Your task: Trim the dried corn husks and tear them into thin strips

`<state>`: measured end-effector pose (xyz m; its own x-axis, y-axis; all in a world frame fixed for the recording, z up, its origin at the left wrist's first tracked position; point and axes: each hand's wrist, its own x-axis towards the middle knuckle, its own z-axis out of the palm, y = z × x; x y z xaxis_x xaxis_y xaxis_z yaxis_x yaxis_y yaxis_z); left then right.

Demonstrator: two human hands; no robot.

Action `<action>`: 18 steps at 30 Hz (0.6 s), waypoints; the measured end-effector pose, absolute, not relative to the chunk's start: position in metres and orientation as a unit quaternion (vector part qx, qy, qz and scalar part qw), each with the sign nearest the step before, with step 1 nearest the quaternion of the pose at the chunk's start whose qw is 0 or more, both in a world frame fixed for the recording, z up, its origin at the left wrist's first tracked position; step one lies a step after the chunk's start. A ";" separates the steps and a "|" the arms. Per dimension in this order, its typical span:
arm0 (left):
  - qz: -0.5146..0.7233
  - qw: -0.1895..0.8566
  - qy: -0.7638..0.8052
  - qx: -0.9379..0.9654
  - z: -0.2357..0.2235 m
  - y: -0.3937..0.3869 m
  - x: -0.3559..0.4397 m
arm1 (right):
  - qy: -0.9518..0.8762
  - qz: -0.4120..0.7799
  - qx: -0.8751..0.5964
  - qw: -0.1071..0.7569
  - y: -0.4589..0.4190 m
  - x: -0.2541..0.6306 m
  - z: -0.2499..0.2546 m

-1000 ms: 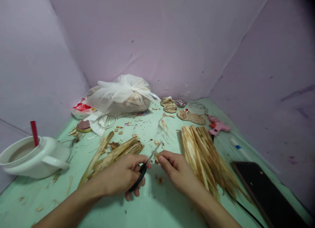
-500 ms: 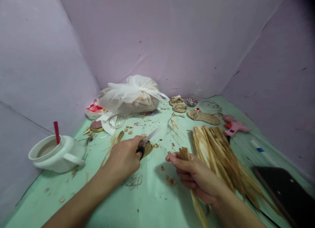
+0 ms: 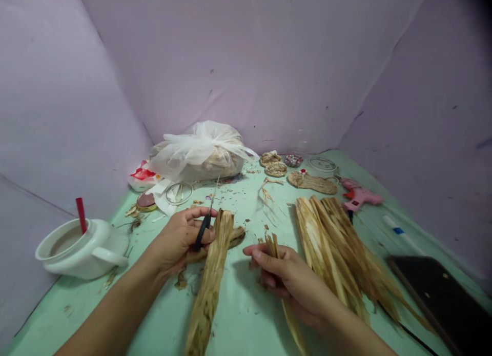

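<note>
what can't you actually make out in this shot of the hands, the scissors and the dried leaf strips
Head view only.
- Scissors: the left hand covers the handles; the blades are thin and seen edge-on, so open or closed is unclear.
- Long dried strip: its near end is cut off by the bottom edge.
- Strip in the right hand: the fingers hide its middle.
- White pot: too shallow an angle to identify its contents.
- Bead dish: too small.

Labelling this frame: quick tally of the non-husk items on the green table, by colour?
White: 2, teapot-like pot and tied plastic bag
Pink: 1, glue gun
Black: 2, scissors in the left hand, flat slab
Total: 5
The right hand holds only a husk strip.
</note>
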<state>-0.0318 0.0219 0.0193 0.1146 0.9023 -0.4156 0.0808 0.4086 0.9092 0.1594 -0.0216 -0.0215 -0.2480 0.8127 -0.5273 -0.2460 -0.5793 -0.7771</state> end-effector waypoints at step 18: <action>0.384 0.585 0.588 0.404 -0.008 -0.006 0.021 | -0.402 0.678 -0.433 0.437 -0.027 0.151 -0.032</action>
